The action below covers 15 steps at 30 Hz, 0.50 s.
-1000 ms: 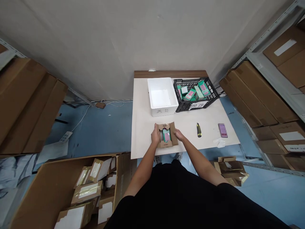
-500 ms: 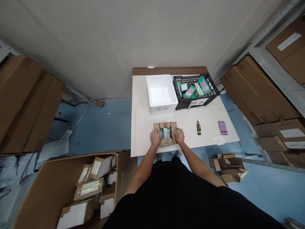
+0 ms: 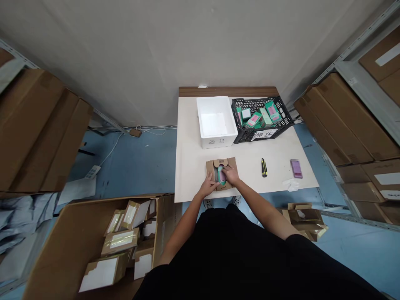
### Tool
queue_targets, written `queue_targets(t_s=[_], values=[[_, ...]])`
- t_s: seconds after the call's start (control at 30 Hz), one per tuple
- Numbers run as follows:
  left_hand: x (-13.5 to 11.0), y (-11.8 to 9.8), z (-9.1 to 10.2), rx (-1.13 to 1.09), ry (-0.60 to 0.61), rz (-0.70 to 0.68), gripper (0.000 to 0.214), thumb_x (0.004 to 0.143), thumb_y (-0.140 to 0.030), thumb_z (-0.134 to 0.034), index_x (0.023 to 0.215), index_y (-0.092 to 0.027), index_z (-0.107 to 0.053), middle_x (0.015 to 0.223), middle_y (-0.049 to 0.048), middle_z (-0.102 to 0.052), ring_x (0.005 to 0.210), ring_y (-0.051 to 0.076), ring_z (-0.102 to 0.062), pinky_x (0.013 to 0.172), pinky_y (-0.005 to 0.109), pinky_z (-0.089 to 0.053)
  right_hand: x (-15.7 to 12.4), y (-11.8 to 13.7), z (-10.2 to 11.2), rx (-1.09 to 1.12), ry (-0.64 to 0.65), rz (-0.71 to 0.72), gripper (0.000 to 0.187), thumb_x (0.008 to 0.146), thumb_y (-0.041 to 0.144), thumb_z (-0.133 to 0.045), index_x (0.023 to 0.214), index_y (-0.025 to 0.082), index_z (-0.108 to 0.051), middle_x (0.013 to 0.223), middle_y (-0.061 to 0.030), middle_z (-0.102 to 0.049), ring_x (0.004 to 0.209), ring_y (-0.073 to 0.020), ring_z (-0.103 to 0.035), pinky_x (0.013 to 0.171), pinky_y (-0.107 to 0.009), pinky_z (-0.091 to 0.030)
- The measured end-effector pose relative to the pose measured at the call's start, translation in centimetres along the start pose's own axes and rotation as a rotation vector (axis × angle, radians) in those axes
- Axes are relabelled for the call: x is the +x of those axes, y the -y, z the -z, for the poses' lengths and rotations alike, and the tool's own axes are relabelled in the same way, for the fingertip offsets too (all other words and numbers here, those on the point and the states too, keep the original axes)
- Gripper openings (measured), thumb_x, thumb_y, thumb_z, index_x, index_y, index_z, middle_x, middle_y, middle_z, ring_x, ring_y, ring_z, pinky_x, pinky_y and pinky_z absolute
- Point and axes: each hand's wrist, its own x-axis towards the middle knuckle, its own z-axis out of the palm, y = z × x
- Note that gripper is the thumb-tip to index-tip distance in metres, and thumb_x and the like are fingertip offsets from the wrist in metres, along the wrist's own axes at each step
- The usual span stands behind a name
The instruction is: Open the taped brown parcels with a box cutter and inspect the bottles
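Observation:
A small cardboard box lies open on the white table in front of me, its flaps folded outward. Inside it sits a green-and-pink box, partly covered by my fingers. From the left, my left hand reaches over the cardboard rim, fingertips closed against the lower left of the green-and-pink box. My right hand comes in from the other side, its fingers curled onto the upper right of that same box. The fingertips' exact hold is small and partly hidden.
Behind stand a white foam box and a black crate of green-and-pink boxes. A utility knife and a purple blurred item lie to the right. A large carton of taped parcels stands at lower left.
Both hands have moved from the sides of the cardboard box inward, onto the green-and-pink box. The camera view has shifted slightly.

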Motion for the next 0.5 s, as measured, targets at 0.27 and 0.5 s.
queue_targets(t_s=[0.27, 0.5], values=[[-0.8, 1.4, -1.6, 0.057, 0.027, -0.136, 0.078, 0.065, -0.055, -0.1, 0.133, -0.022, -0.079, 0.184, 0.0075, -0.004, 0.167, 0.046, -0.002, 0.131, 0.06, -0.031, 2.8, -0.9, 2.1, -0.044, -0.124, 0.034, 0.089, 0.087, 0.003, -0.049, 0.172, 0.024, -0.033, 0.181, -0.006, -0.02, 0.168, -0.0282, -0.017, 0.131, -0.058, -0.027], [-0.2, 0.9, -4.5, 0.241, -0.188, -0.169, 0.029, 0.088, -0.031, -0.085, 0.115, -0.02, -0.083, 0.183, 0.01, -0.015, 0.167, 0.044, -0.012, 0.13, 0.061, -0.033, 6.5, -1.0, 3.2, -0.114, 0.06, -0.049, 0.09, 0.086, 0.003, -0.053, 0.171, 0.028, -0.035, 0.179, -0.0076, -0.029, 0.166, -0.0323, -0.024, 0.128, -0.058, -0.028]])
